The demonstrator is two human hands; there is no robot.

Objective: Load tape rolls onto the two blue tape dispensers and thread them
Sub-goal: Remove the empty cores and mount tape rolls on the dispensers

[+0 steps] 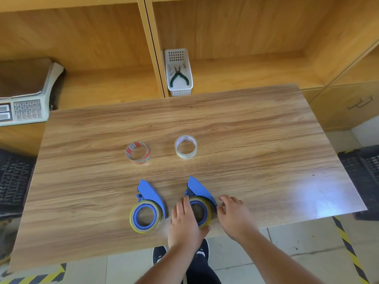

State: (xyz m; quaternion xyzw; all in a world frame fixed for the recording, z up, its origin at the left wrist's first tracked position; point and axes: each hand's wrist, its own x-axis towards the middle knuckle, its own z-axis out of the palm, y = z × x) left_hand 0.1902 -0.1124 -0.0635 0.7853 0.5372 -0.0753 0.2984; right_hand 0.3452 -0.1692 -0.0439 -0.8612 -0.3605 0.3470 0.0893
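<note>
On the counter's (246, 124) near edge, left hand (184, 221) curls its fingers (185, 203) round the right dispenser's (200, 193) roll (207, 212); right hand (233, 215) hovers beside it, loosely spread, holding nothing; left dispenser (150, 194) sits loaded alongside.

You get one view only: head-worn wide-angle camera, looking forward and steeply down onto the table (246, 124) from its near edge, close in, shelves (235, 37) behind.
</note>
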